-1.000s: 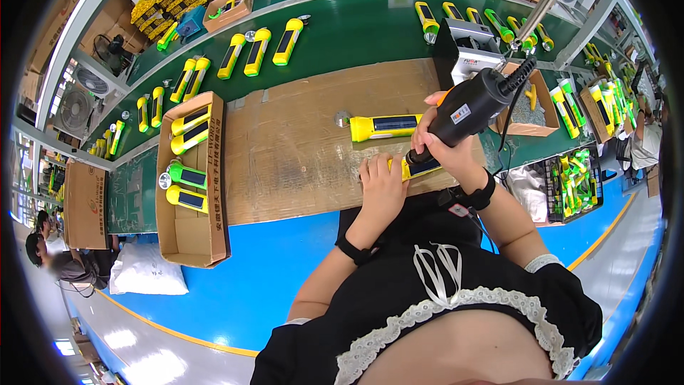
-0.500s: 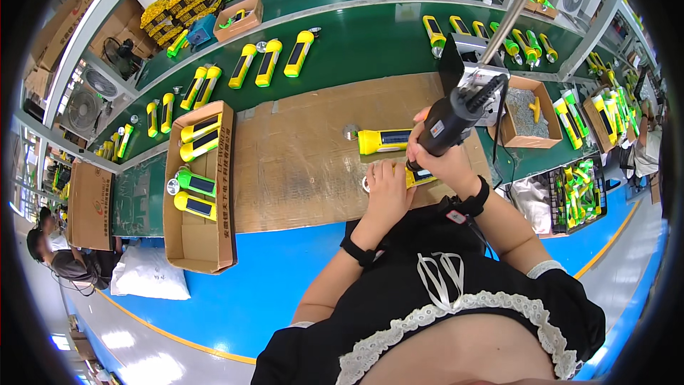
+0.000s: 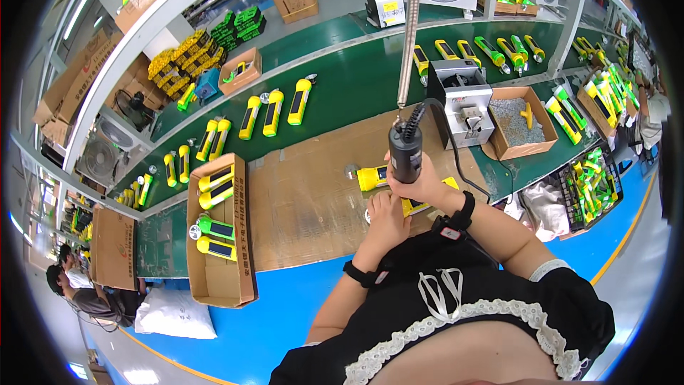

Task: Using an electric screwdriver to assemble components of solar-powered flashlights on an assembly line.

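My right hand (image 3: 426, 187) is wrapped round a black electric screwdriver (image 3: 406, 155), which stands nearly upright with its tip hidden. Beneath it lies a yellow flashlight (image 3: 450, 184) with a dark solar panel, on the cardboard sheet (image 3: 306, 192). The fingers of my left hand (image 3: 388, 221) press on that flashlight near its lens end and hold it down. Just beyond my hands, a second yellow flashlight (image 3: 369, 178) lies on the cardboard, partly covered by the right hand and the tool.
At left stands an open carton (image 3: 214, 278) with several flashlights. Behind, several more lie along the green bench (image 3: 335, 93). To the right are a metal machine (image 3: 463, 110), a box of small screws (image 3: 509, 117) and a black crate (image 3: 595, 203) of green-yellow parts. A coiled cable (image 3: 410, 43) hangs above the screwdriver.
The screwdriver has swung from leaning right to nearly upright. My left hand stays on the flashlight. The whole view has shifted and turned slightly.
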The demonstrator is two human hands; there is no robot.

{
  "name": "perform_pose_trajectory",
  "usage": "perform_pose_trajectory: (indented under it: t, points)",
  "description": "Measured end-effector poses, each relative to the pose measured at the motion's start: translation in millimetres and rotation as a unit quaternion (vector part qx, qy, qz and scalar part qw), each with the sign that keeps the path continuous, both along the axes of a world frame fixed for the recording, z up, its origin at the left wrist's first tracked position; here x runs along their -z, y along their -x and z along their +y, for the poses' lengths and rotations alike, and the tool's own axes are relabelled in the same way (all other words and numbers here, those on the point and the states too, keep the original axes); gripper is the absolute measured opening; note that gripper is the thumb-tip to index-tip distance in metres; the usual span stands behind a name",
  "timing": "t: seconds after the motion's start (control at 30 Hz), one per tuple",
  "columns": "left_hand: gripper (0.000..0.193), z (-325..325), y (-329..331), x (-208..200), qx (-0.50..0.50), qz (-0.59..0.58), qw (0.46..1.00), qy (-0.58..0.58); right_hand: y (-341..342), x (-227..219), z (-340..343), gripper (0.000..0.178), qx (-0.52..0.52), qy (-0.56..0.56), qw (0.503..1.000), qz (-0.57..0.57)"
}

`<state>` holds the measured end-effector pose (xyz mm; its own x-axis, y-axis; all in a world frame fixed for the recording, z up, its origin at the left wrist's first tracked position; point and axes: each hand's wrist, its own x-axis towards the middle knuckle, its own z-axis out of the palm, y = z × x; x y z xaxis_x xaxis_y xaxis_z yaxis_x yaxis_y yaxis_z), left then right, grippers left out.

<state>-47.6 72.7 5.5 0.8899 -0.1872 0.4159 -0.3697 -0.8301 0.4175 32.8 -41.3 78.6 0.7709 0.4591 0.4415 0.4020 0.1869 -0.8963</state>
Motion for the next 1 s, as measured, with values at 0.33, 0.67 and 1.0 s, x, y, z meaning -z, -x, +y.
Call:
perform_pose_trajectory:
  t: [0.33, 0.67, 1.0]
  points:
    - [0.050, -3, -12, -6, -0.018, 0.055, 0.992, -0.113, 7, -38, -29, 0.064, -0.043, -0.168, 0.984, 0.047]
    - [0.051, 29, -2, -67, 0.035, 0.067, 0.995, -0.069, 54, -37, -154, 0.042, 0.239, -0.113, 0.963, 0.053]
    - [0.062, 1, -314, -50, -0.274, 0.126, 0.952, -0.051, 61, 20, -169, 0.057, 0.361, -0.004, 0.930, -0.063]
